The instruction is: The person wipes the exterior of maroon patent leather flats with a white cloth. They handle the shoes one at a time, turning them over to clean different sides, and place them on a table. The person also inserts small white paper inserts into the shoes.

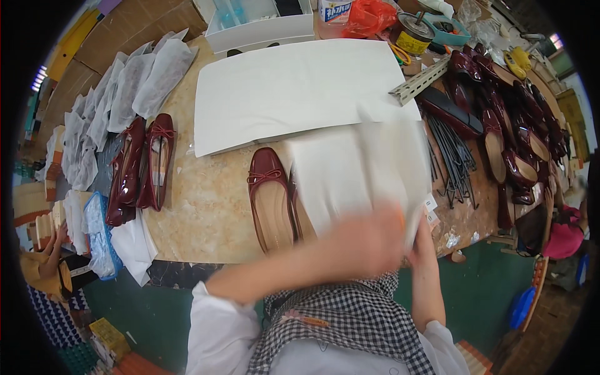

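A blurred white paper sheet (356,175) stands raised in front of me, over part of a pair of dark red ballet flats. The left shoe (270,206) of that pair shows its bow and beige insole; the other is mostly covered. My left hand (378,240) reaches across to the right, at the sheet's lower edge; motion smears its fingers. At the sheet's lower right edge is my right hand (424,242), its fingers largely hidden behind the paper. Small white and orange labels (431,211) show just above it. Behind lies a stack of white paper (294,94).
More dark red flats (161,162) stand at left beside wrapped shoes (162,75). At right are a large shoe pile (512,131), black wire hooks (453,159) and a slotted metal angle bar (422,81). A tin can (412,34) and white box (259,31) stand behind. Other people work at both sides.
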The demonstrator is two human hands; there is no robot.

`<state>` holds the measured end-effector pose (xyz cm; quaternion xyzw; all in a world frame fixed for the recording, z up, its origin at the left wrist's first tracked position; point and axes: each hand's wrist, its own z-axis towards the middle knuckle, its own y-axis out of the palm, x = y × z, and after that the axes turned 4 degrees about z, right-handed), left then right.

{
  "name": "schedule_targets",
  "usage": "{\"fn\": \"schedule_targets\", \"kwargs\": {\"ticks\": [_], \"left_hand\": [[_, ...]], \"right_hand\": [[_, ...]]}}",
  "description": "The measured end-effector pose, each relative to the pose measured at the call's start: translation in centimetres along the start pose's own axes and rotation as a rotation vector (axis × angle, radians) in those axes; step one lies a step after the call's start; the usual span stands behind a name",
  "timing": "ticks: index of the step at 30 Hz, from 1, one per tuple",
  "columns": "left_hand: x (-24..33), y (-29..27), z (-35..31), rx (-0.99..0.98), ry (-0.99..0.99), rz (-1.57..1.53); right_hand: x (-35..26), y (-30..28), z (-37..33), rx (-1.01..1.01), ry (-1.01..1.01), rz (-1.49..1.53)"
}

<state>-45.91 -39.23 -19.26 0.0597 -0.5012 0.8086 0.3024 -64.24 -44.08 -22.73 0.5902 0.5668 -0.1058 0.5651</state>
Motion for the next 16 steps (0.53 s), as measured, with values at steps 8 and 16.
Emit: {"fn": "schedule_targets", "kwargs": {"ticks": [8,16], "left_hand": [[1.8,-0.5,-8.7,0.229,-0.307,-0.023],[-0.6,0.8,-10.2,0.296,-0.881,-0.76]], "right_hand": [[-0.9,4.6,-0.4,-0.322,0.618,-0.311],[1.9,7.6,1.2,-0.524,-0.05,-0.955]]}}
